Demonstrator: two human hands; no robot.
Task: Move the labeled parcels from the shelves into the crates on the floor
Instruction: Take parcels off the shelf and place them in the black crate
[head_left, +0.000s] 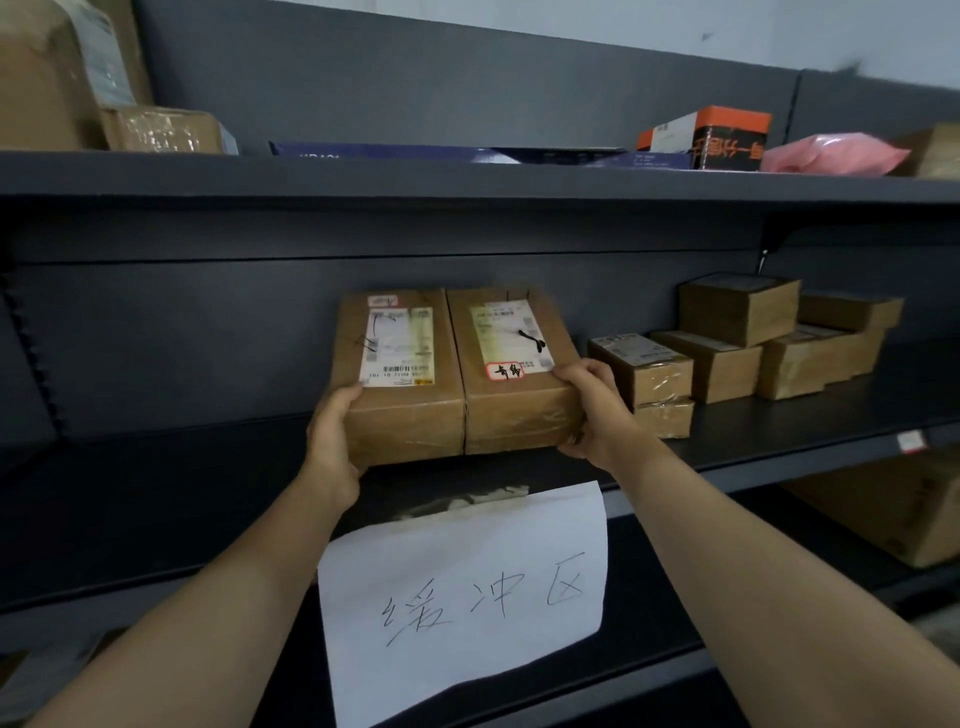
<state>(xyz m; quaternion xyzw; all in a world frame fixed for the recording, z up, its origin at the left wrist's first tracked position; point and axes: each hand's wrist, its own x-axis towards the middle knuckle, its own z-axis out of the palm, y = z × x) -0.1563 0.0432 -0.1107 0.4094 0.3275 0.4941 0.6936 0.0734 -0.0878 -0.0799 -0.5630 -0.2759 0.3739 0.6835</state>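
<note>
Just above the handwritten paper sign (462, 597), we clamp two labeled cardboard parcels side by side, touching: our left hand (332, 439) curls round the left parcel (402, 410), our right hand (597, 415) round the right parcel (511, 410).

Two brown cardboard parcels stand side by side and touching at the front edge of the middle shelf, pressed together between the left hand (332, 431) and the right hand (592, 410). The left parcel (402, 410) has a white shipping label with a barcode on its top. The right parcel (519, 410) has a similar label with black pen strokes and a small red-bordered sticker near its front edge.
</note>
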